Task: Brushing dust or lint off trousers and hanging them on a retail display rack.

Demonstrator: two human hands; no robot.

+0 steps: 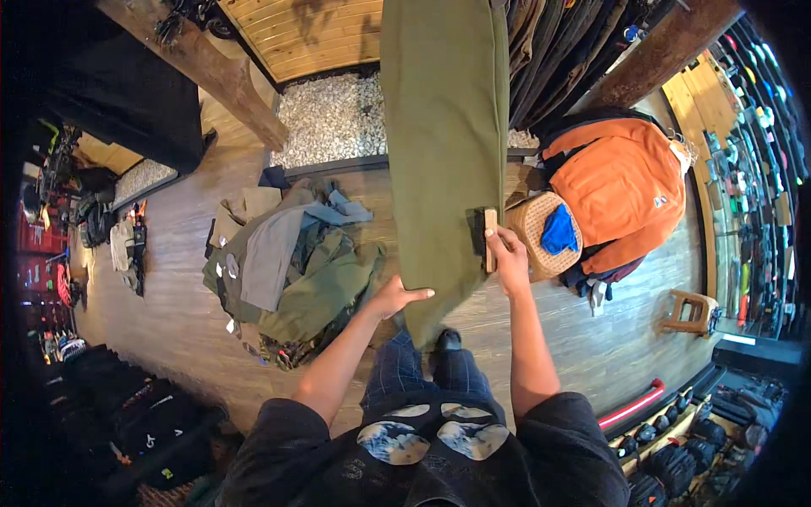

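Observation:
A pair of olive-green trousers [443,127] hangs down in front of me from the top of the view, its legs narrowing toward my feet. My left hand [399,297] grips the left edge near the bottom, thumb laid across the front and the other fingers hidden behind the cloth. In my right hand [508,260] is a wooden brush [491,240], held upright with its dark bristle side against the right edge of the cloth. The fingers are closed round the pale wood block.
On the floor to the left lies a heap of folded clothes [296,262]. At right, an orange sweatshirt [621,182] covers another pile, beside a woven stool [541,211] bearing a blue cloth [558,230]. A small brown stool [689,313] stands farther right, near shelves. Wooden posts [203,72] rise behind.

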